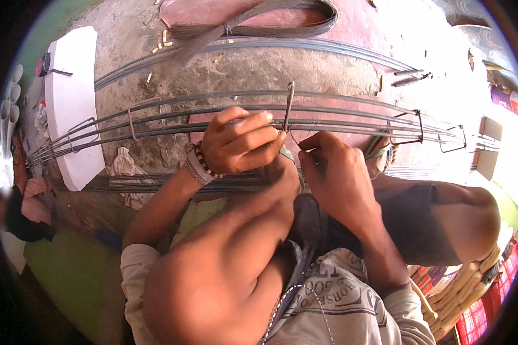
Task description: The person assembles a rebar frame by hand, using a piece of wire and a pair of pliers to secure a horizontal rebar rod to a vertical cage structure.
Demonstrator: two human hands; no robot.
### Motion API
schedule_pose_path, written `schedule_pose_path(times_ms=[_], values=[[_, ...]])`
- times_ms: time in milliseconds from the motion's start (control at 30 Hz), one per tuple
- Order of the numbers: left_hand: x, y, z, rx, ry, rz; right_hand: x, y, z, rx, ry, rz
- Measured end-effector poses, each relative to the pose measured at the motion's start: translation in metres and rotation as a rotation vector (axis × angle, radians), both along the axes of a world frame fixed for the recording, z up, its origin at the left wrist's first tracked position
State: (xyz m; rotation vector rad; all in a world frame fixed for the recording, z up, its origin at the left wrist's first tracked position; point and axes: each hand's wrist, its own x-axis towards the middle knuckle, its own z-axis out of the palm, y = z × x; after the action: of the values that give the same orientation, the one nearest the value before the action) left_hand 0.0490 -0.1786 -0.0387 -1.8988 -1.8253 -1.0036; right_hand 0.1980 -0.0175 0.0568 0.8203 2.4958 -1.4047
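Observation:
Several long dark steel rods (213, 107) run left to right in front of me, forming a long cage with bent rectangular steel stirrups around them. One stirrup (290, 103) stands upright at the middle. My left hand (242, 141) is closed around a lower rod just left of this stirrup, its fingertips at the stirrup's lower end. On the other side, my right hand (336, 167) pinches a thin tie wire (294, 138) that reaches toward the joint of stirrup and rod. Left fingers partly hide that joint. Another stirrup (420, 125) encircles the rods farther right.
A bent bundle of thin wire (259, 27) lies at the far side, near more rods (351, 49). The cage's left part rests on a white block (75, 109). White pipes (7, 118) stand far left. My bent legs lie below the cage; a crumpled cloth (125, 167) is nearby.

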Motion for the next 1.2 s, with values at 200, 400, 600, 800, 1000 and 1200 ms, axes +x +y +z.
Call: schedule_pose_path(times_ms=[200,400,600,800,1000,1200], values=[[0.022,-0.009,-0.015,-0.003,-0.026,0.134,0.001,-0.029,-0.003,-1.061,-0.043,-0.711],[0.022,-0.016,-0.023,-0.056,-0.089,0.130,-0.005,-0.030,0.004,-1.463,-0.149,-0.906],[0.032,-0.014,0.016,-0.240,-0.314,0.203,0.016,-0.030,-0.032,-1.678,-0.115,-0.740],[-0.011,-0.007,0.051,-0.462,-0.805,-0.136,0.002,-0.045,-0.036,-1.334,-0.139,-0.678],[0.004,0.002,0.082,-0.609,-0.639,0.068,-0.001,-0.026,-0.064,-0.877,0.141,-0.317],[0.011,-0.012,0.085,-0.942,-0.804,0.105,0.000,-0.017,-0.075,-0.933,0.231,-0.234]])
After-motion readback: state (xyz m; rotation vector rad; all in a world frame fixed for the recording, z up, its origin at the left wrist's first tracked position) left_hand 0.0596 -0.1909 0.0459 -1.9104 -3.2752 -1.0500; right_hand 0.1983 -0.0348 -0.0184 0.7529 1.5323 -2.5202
